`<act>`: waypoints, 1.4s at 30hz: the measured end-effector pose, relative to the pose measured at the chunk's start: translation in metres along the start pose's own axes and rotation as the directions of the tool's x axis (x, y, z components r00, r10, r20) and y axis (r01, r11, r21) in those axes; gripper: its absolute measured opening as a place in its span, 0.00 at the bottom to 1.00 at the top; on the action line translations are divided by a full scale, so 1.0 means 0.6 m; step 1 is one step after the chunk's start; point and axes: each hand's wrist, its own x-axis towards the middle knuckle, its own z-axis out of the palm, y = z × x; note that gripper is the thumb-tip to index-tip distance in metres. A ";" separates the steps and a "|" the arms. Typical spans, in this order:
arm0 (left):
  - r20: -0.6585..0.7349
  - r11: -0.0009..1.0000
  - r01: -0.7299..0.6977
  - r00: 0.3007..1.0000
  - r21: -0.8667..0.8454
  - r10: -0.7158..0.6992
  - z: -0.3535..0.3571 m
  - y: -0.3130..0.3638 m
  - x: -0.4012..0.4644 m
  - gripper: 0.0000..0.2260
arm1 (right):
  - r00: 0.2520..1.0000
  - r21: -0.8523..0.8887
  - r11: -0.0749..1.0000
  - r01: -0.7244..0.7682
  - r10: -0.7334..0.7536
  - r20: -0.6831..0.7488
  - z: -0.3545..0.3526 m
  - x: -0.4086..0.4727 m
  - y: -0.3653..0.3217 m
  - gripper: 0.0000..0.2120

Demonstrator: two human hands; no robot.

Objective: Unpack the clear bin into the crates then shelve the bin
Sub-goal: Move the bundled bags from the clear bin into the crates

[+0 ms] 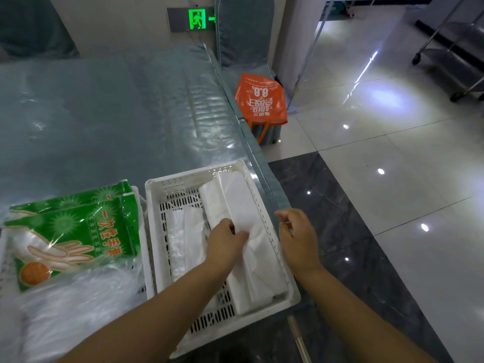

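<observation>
White perforated plastic crate (183, 184) on counter (104, 113): holds long white folded bag stack (248, 205), second flatter pack (183, 237). Left hand (225, 242) fingers pinch stack; right hand (296, 237) curled, empty, beside rim. Green glove packets (78, 231) already in left crate. Clear bin not visible; shelving apparently pending.

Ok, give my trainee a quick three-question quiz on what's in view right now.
1. True or false: the left hand touches a white packet in the white crate.
2. Which colour is the bag on the floor by the table? A blue, B orange, C black.
3. Fill in: the green glove packs lie to the ___ of the white crate.

Key: 1 true; 2 B; 3 left. The right hand hangs beside the crate's right wall, its fingers curled and holding nothing that I can see.
</observation>
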 end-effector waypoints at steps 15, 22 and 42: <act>-0.233 0.995 -0.083 0.970 -0.047 0.070 -0.161 -0.052 -0.037 0.07 | 0.789 -0.196 0.828 0.526 -0.388 0.477 0.077 0.003 -0.044 0.07; -0.447 0.993 -0.094 0.893 -0.065 0.055 -0.293 -0.081 -0.088 0.07 | 0.715 -0.022 0.779 0.627 -0.564 0.414 0.130 -0.008 -0.152 0.07; -0.745 0.822 0.193 0.567 0.536 0.352 -0.790 -0.233 -0.401 0.06 | 0.370 0.223 0.435 0.873 -0.886 0.280 0.329 -0.180 -0.668 0.06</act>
